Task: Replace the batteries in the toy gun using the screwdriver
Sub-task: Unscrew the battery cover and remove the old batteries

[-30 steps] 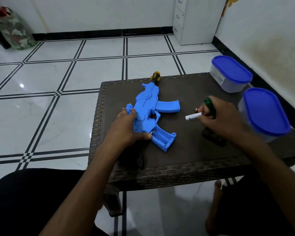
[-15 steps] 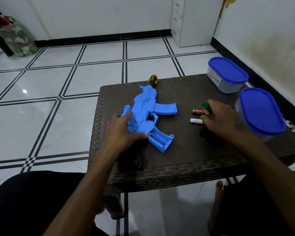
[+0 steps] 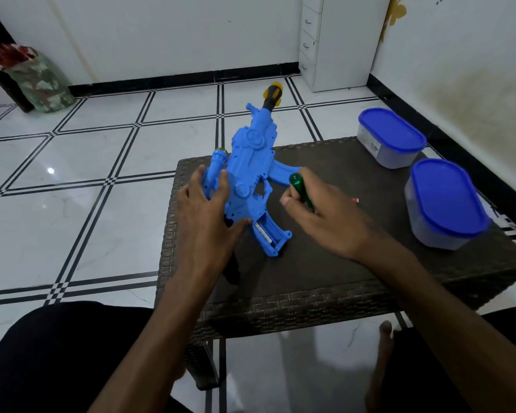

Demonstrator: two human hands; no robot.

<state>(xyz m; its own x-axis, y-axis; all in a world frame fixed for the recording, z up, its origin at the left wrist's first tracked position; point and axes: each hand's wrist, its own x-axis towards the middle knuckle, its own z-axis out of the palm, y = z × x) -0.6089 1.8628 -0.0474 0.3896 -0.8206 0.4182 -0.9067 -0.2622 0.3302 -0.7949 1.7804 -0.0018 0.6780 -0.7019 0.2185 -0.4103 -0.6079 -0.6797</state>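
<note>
The blue toy gun (image 3: 251, 162) stands tilted on the dark woven table (image 3: 340, 278), with its orange-tipped muzzle pointing up and away. My left hand (image 3: 203, 216) grips its body from the left. The battery compartment (image 3: 276, 236) in the handle is open, and a white battery (image 3: 262, 232) lies inside. Just right of the gun, my right hand (image 3: 331, 222) holds the green-handled screwdriver (image 3: 300, 187); its tip is hidden by my fingers. The end of a red battery (image 3: 355, 200) shows on the table beyond that hand.
Two clear containers with blue lids (image 3: 390, 135) (image 3: 447, 198) stand at the table's right side. A black part (image 3: 231, 269) lies under my left wrist. A white drawer cabinet (image 3: 331, 40) and a patterned bag (image 3: 39, 79) stand on the tiled floor.
My left hand has raised the gun from lying flat to muzzle-up. My right hand moved left from the loose batteries toward the gun. The white battery has left the table; one lies in the compartment.
</note>
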